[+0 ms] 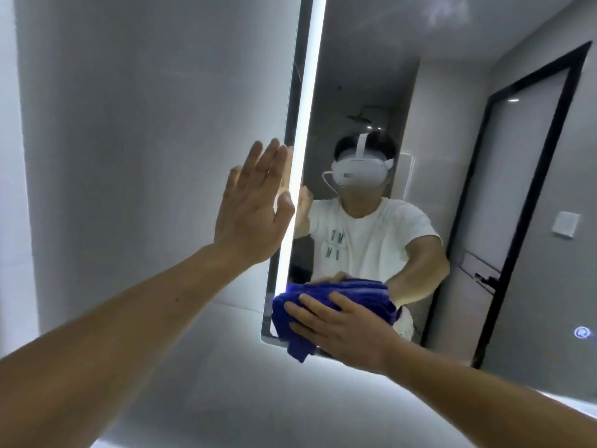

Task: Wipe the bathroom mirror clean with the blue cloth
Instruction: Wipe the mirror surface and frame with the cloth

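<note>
Fingers (310,302) of the right hand (349,331) spread, pressing the cloth (361,294) on the mirror (452,156) corner; left hand (252,215) flat; most seems unwiped.

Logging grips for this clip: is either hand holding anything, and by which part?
The right hand presses the blue cloth against the mirror, fingers spread over its bunched middle, no closed grip. The left hand, flat and open, holds nothing.
</note>
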Action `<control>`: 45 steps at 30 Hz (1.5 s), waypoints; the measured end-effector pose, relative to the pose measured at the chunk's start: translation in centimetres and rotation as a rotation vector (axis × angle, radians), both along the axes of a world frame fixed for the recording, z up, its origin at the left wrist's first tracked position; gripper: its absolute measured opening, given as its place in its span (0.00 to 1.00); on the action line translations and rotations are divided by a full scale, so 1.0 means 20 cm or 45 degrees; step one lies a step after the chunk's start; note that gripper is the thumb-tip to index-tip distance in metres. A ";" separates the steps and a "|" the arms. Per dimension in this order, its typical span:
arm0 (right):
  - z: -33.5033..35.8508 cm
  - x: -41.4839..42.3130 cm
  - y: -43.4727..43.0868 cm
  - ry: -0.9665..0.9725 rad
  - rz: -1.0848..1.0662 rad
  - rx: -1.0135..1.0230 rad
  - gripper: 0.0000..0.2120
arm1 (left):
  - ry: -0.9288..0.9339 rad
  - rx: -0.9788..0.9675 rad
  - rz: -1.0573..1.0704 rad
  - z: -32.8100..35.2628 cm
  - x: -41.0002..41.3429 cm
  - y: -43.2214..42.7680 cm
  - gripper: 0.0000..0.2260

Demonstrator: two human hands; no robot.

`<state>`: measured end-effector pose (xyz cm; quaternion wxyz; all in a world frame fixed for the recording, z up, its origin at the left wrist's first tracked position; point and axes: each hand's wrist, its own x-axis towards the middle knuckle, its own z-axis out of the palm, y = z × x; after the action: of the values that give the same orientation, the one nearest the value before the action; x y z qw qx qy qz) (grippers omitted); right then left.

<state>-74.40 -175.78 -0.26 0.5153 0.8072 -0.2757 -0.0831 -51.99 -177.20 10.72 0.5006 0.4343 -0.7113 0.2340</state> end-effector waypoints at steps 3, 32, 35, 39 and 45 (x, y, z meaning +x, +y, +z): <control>0.40 -0.07 -0.04 -0.348 0.076 -0.345 0.30 | 0.031 -0.042 -0.028 0.00 -0.04 0.00 0.26; 0.56 -0.26 -0.01 -1.218 0.019 -0.729 0.30 | 0.083 -0.183 -0.096 -0.05 -0.36 0.01 0.25; 0.18 -0.19 -0.02 -1.025 0.057 -0.544 0.33 | 0.067 -0.185 -0.123 -0.05 -0.41 0.01 0.25; -0.32 -0.39 0.08 -0.432 -0.037 -0.205 0.33 | 0.044 -0.169 -0.178 -0.06 -0.47 0.04 0.26; 0.03 -0.87 0.21 -0.145 0.007 -0.237 0.37 | -0.009 -0.171 -0.261 0.01 -0.59 0.05 0.26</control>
<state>-91.70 -171.53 0.42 0.5718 0.7599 -0.3090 -0.0097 -63.83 -176.15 10.97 0.5475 0.3240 -0.7363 0.2304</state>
